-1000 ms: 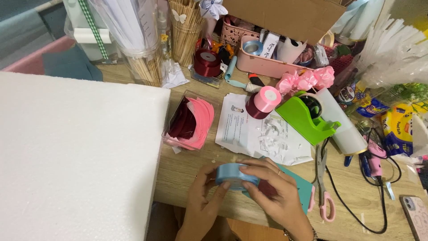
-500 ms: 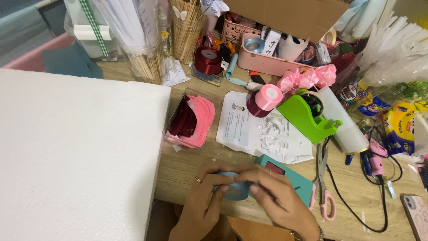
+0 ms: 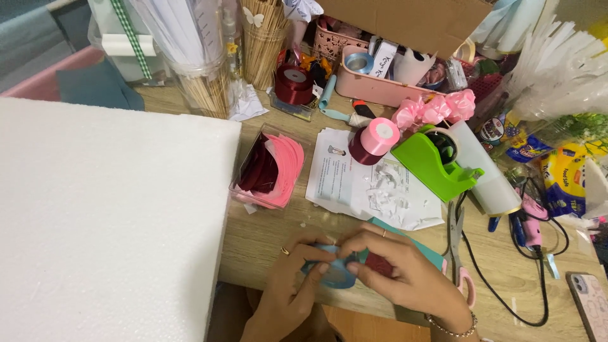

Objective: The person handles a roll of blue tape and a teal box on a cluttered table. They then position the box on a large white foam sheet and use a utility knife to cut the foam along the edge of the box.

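Note:
My left hand (image 3: 292, 278) and my right hand (image 3: 396, 269) meet at the near edge of the wooden table (image 3: 266, 231). Together they pinch a small light blue ribbon piece (image 3: 339, 273) between their fingertips. A dark red bit (image 3: 379, 265) shows under my right fingers. A teal flat piece (image 3: 430, 252) lies under my right hand. Just beyond sits a clear box of pink and dark red ribbon pieces (image 3: 269, 168).
A big white foam board (image 3: 107, 209) fills the left side. A printed paper sheet (image 3: 364, 183), pink ribbon spool (image 3: 373, 139), green tape dispenser (image 3: 437, 161), scissors (image 3: 457, 244), glue gun (image 3: 529, 218) with cord, and phone (image 3: 592, 304) crowd the right. Jars of sticks (image 3: 209, 82) stand behind.
The blue ribbon piece, held up as a ring a second ago, is now pressed flat and low between both hands, which have closed together over it.

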